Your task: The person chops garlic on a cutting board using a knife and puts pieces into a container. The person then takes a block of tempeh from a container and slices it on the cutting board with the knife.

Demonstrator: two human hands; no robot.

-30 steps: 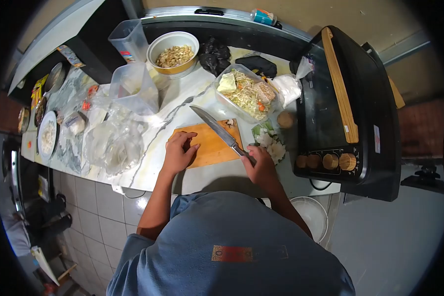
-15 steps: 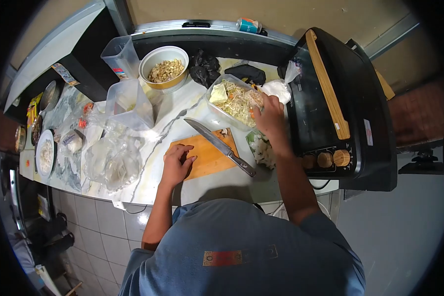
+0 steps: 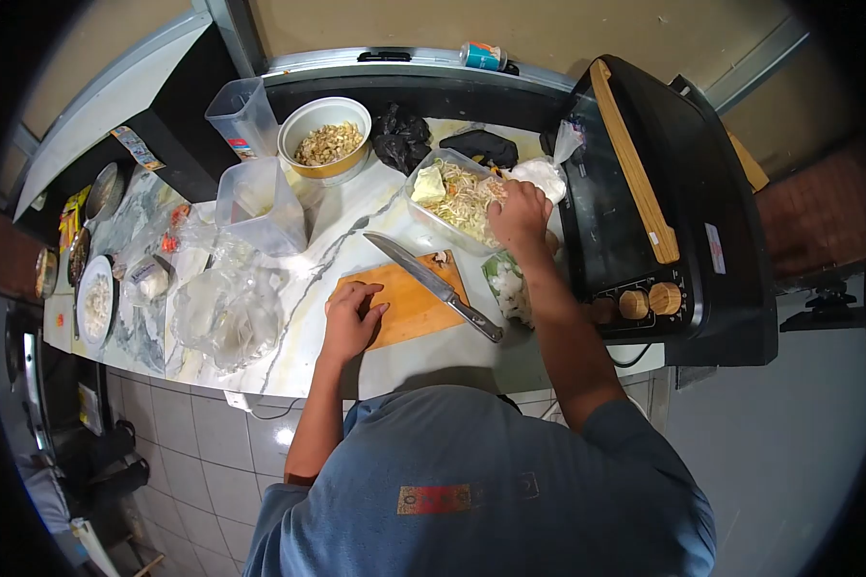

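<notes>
My left hand (image 3: 352,322) rests at the left edge of the wooden cutting board (image 3: 394,330), fingers loosely bent, thumb apart, nothing held. Across the board lies a large kitchen knife (image 3: 433,284), its handle past the right edge. My right hand (image 3: 522,216) is at the right side of a clear plastic container (image 3: 420,213), its fingers curled downward; whatever they hold is hidden. Inside that container are bean sprouts (image 3: 464,202) and a pale yellow block (image 3: 429,184). Chopped white pieces (image 3: 512,290) lie beneath my right forearm, beside the board.
A black countertop oven (image 3: 664,212) stands close on the right. Behind are a bowl of chopped pieces (image 3: 327,144), a black plastic bag (image 3: 400,137) and a white bag (image 3: 543,175). Clear plastic bags (image 3: 226,313), an open plastic tub (image 3: 260,212) and a white plate (image 3: 96,300) occupy the left.
My right hand has shifted slightly left and toward me at the container, its fingers more curled. My left hand stays on the board. The view has moved slightly.
</notes>
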